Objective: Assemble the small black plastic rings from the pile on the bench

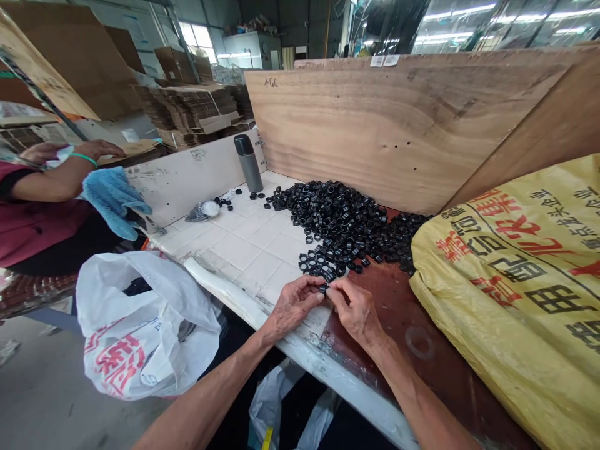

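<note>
Our left fingers [300, 301] and right fingers [347, 297] pinch one black piece [323, 289]; a black heap [332, 209] lies beyond. We see a flask [249, 167].

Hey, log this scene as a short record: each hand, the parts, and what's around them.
Left hand: fingertips on a small black piece
Right hand: fingertips at the same piece
Pile: many black rings, beyond the hands
Work surface: white-tiled left, reddish-brown right
Flask: standing, left of the pile
Yellow sack: right of the pile
</note>
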{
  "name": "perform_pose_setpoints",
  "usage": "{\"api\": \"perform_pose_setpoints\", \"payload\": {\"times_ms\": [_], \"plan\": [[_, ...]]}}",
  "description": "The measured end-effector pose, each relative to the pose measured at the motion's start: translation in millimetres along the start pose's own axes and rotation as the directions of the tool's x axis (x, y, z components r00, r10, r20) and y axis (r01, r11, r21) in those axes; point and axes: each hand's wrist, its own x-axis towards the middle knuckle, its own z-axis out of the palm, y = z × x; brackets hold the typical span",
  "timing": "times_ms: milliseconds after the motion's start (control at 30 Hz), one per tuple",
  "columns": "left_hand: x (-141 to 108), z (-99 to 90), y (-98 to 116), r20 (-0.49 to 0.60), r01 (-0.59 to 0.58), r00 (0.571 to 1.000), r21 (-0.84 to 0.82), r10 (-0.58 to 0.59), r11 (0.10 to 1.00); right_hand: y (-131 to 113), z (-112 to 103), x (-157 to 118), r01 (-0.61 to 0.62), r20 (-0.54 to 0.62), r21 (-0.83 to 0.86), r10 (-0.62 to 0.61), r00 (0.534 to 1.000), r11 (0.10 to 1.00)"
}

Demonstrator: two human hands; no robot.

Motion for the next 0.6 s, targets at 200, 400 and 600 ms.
{"api": "perform_pose_setpoints", "payload": {"times_ms": [200,400,600], "plan": [[-0.9,-0.4,1.2,0.006,0.032,0.999,-0.042,-0.031,0.999,-3.1,1.8,-0.6,0.051,0.015,0.064,-0.052,0.999,0.997],[-0.5,-0.3,-5.8,-0.008,-0.057,0.998,0.058,0.057,0.997,-1.9,4.2,-0.2,-0.219,0.112,0.186,0.201,0.973,0.958],[-1.2,-0.6,-0.8,0.009,-0.009,1.000,0.041,0.008,0.999,-3.7,3.9,-1.2,-0.047,-0.009,0.137,0.049,0.999,0.990]]}}
